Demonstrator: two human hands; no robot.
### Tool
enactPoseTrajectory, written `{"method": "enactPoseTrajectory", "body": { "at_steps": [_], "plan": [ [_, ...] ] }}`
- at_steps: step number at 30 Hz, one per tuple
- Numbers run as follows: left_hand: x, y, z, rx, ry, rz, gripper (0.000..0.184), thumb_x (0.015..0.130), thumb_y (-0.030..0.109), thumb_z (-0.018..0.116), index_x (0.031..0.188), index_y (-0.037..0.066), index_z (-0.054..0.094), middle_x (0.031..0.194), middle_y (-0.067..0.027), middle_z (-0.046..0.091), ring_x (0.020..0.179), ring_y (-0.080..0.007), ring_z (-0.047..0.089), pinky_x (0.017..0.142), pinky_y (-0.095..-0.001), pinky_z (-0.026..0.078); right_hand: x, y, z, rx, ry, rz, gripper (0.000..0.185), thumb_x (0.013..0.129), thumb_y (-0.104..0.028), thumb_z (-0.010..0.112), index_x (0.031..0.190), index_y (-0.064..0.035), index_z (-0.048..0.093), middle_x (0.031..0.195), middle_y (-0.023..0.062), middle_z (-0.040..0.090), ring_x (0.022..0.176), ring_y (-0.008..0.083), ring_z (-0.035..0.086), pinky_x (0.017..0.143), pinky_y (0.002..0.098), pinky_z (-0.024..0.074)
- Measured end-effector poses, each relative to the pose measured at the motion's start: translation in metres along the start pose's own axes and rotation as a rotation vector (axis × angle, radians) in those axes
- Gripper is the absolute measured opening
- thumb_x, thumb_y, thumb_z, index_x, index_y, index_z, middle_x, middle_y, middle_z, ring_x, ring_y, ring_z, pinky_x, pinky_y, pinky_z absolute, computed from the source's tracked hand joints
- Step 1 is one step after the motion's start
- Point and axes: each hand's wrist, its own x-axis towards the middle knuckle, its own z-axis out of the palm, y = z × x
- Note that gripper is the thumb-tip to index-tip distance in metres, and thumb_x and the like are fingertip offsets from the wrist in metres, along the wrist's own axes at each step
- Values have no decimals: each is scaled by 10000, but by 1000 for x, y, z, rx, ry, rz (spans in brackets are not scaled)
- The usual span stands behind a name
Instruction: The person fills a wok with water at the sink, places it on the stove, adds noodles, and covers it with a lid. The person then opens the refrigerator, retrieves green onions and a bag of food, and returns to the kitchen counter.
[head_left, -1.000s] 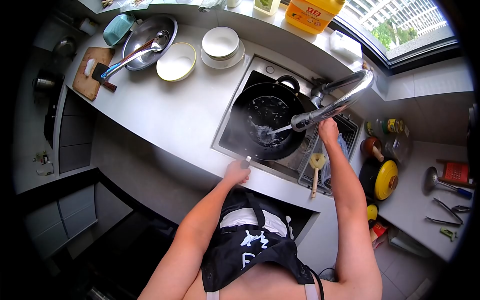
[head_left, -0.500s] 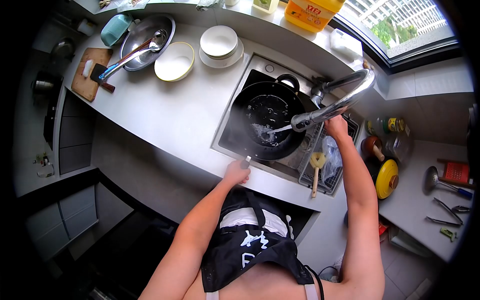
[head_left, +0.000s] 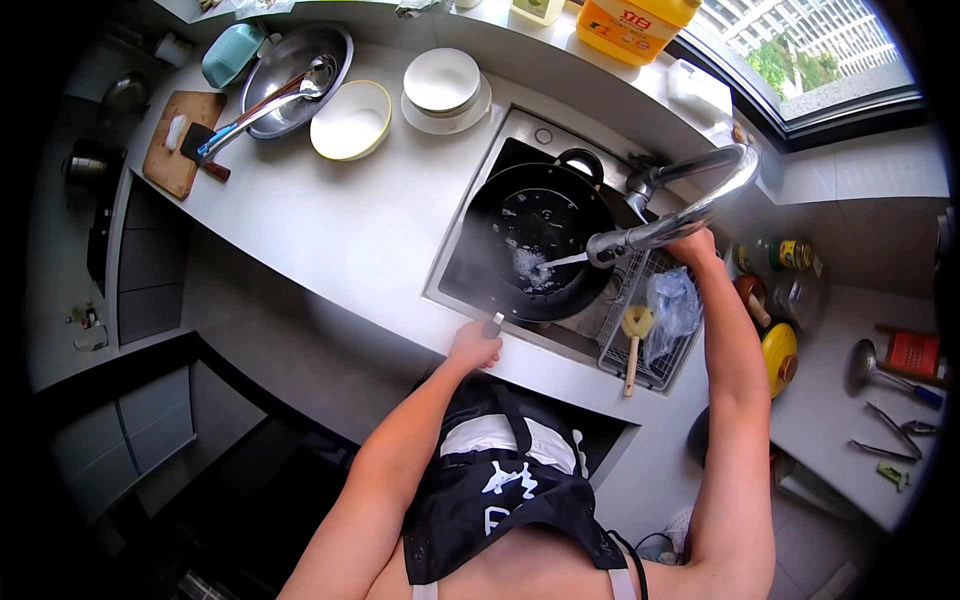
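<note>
My left hand (head_left: 474, 347) is closed around the short handle (head_left: 493, 325) of a black wok at the counter's front edge. The wok (head_left: 480, 222) rests in the sink, with shallow water inside. From the chrome faucet (head_left: 715, 205) a stream runs into it and foams where it lands. My right hand (head_left: 692, 246) is just behind the curved spout, close to the faucet; its fingers are hidden there. Below that hand, a wire drain basket (head_left: 655, 378) holds a clear plastic bag (head_left: 672, 305). A round-headed brush (head_left: 634, 335) with a wooden handle leans at the basket's edge.
Left of the sink stand stacked white bowls (head_left: 441, 80), a yellow-rimmed bowl (head_left: 350, 122), a steel basin (head_left: 290, 55) with utensils, and a cutting board (head_left: 178, 155). A yellow jug (head_left: 630, 28) is on the sill. A yellow lid (head_left: 780, 360) and ladle (head_left: 862, 368) are at right.
My right hand has shifted slightly right and farther behind the spout. My left hand stays on the wok handle, and the water keeps running.
</note>
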Motion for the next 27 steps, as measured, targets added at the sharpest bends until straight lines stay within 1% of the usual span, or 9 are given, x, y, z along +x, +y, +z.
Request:
{"method": "enactPoseTrajectory", "body": {
  "at_steps": [7,9,13,15,16,18,22,25,27],
  "plan": [
    [3,-3,0,-20,0,-2,171,779,113,625,890,2,558,630,-97,639,459,-144,596,416,-285,495,2,-1,-10,-10,-7,2,490,703,-483,703,1030,-118,700,1066,143,675,1023,315,629,862,385,501],
    [4,-4,0,-18,-1,0,171,779,113,625,889,0,558,630,-99,639,458,-145,597,416,-286,496,4,-3,-14,-27,-105,32,465,727,-387,710,1135,-174,640,1142,101,649,1092,302,598,936,373,463],
    [4,-3,0,-13,-2,-8,170,780,113,627,880,-4,558,630,-107,640,458,-148,600,417,-291,499,12,9,-7,-11,-102,5,478,717,-335,733,1149,-154,637,1158,104,644,1087,294,605,944,368,462],
    [4,-3,0,-14,-1,-11,169,780,114,628,876,-6,558,630,-108,640,461,-149,603,418,-292,501,14,14,-5,-75,-54,-112,502,720,-510,667,1059,-141,696,1110,126,665,1069,305,608,880,377,488],
    [4,-3,0,-14,2,-11,169,780,115,628,873,-7,558,630,-109,640,464,-150,605,419,-293,503,15,16,-4,-76,-56,-112,502,720,-510,667,1059,-141,696,1110,126,665,1069,305,608,880,377,488],
    [3,-4,0,-23,4,-6,164,780,117,630,865,-5,560,626,-107,638,460,-148,601,417,-292,499,20,18,0,-63,-87,-73,478,711,-295,739,1149,-129,644,1125,123,656,1063,305,618,938,371,471],
    [1,-1,-2,-33,1,13,160,772,125,638,846,5,562,614,-99,632,437,-140,573,405,-289,483,23,26,1,-59,-56,-116,495,704,-284,741,1161,-125,637,1108,128,662,1059,309,618,929,379,474],
    [1,0,-1,4,13,34,156,761,128,643,823,11,561,599,-89,621,421,-131,547,397,-289,468,16,29,-9,-25,-14,-37,462,732,-297,715,1147,-109,638,1112,151,656,1061,320,613,922,375,473],
    [2,-2,0,18,27,45,153,757,125,643,813,11,558,588,-84,609,418,-132,540,395,-291,463,7,30,-10,-28,164,25,375,754,-427,665,957,-118,726,962,155,688,936,353,645,811,413,509]
  ]
}}
